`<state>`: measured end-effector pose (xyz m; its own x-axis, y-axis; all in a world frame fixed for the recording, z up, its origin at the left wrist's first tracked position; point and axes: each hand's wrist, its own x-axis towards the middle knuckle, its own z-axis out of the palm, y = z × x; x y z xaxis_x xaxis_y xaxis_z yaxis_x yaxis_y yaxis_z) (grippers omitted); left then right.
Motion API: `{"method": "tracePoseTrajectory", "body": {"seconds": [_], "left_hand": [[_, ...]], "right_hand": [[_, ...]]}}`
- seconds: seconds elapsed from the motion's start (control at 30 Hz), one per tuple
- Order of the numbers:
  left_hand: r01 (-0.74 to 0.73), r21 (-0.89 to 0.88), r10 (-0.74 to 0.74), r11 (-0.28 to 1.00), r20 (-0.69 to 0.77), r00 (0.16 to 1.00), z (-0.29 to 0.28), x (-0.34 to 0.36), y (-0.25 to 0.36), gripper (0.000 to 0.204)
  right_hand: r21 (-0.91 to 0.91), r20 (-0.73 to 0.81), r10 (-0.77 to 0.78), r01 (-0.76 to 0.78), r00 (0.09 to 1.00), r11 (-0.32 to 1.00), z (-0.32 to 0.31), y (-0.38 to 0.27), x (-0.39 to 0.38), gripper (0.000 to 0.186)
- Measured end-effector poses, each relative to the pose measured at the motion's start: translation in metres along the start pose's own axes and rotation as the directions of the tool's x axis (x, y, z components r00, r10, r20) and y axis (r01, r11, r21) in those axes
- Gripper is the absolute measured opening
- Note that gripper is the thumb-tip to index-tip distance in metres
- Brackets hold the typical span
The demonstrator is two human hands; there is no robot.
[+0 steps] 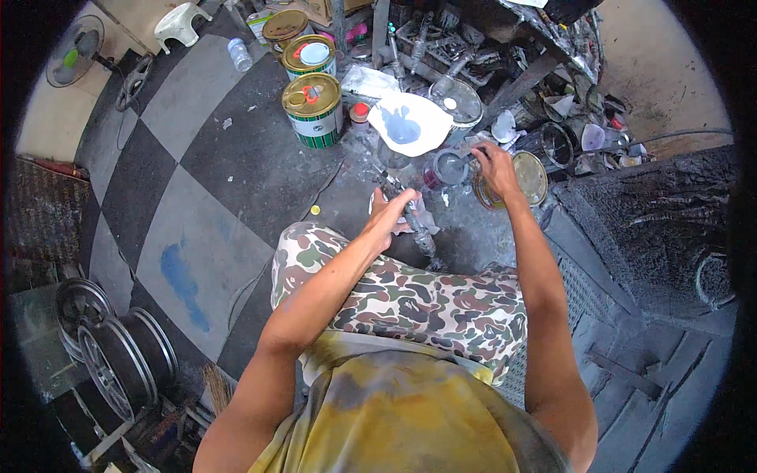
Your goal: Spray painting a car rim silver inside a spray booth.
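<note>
My left hand (386, 216) is closed around a paint-smeared metal spray gun (426, 240), held in front of my knees. A crumpled white cloth or paper (424, 217) is bunched against the gun in the same hand. To the right, my right hand (497, 169) pinches a thin stirring stick (468, 154) beside a cup of grey paint (451, 168). The stick's lower end seems to reach into the cup. Just behind the cup lies a white paper sheet (426, 126) with a grey-blue paint puddle. A round tin lid (530, 178) sits close to my right wrist.
Several paint cans (314, 110) stand at the back, near a small red-capped container (359, 113). Tools and dirty cups crowd beneath a bench (544, 35). Wheel rims (118, 366) stack at the left. A white stool (181, 24) and a fan (76, 52) stand farther off.
</note>
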<state>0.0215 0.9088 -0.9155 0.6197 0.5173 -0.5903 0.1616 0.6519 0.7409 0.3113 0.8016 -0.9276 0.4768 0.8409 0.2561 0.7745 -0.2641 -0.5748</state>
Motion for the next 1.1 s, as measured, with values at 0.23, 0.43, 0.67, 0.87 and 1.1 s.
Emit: {"method": "tracePoseTrajectory", "body": {"seconds": [0.23,0.43,0.67,0.87,1.1], "left_hand": [[0.043,0.026,-0.043,0.999,0.002,0.999,0.005,0.007,-0.004,0.130],[0.013,0.027,-0.014,1.000,0.010,1.000,0.002,0.007,-0.003,0.131],[0.011,0.003,-0.011,1.000,-0.014,1.000,-0.001,0.011,-0.007,0.116],[-0.016,0.031,0.016,0.999,-0.004,1.000,0.003,0.003,-0.004,0.083],[0.000,0.004,0.000,1.000,-0.034,0.999,-0.001,0.009,-0.010,0.098]], "right_hand": [[0.373,0.074,0.235,-0.245,0.969,0.895,0.021,-0.001,0.006,0.026],[0.062,0.186,0.051,-0.064,0.981,0.996,-0.003,0.007,0.022,0.024],[0.180,0.178,0.159,-0.191,0.971,0.965,0.016,0.017,0.026,0.030],[-0.083,0.234,-0.113,0.136,0.966,0.987,0.000,0.017,0.034,0.025],[0.161,0.237,0.118,-0.158,0.964,0.974,0.005,0.006,0.030,0.026]]}}
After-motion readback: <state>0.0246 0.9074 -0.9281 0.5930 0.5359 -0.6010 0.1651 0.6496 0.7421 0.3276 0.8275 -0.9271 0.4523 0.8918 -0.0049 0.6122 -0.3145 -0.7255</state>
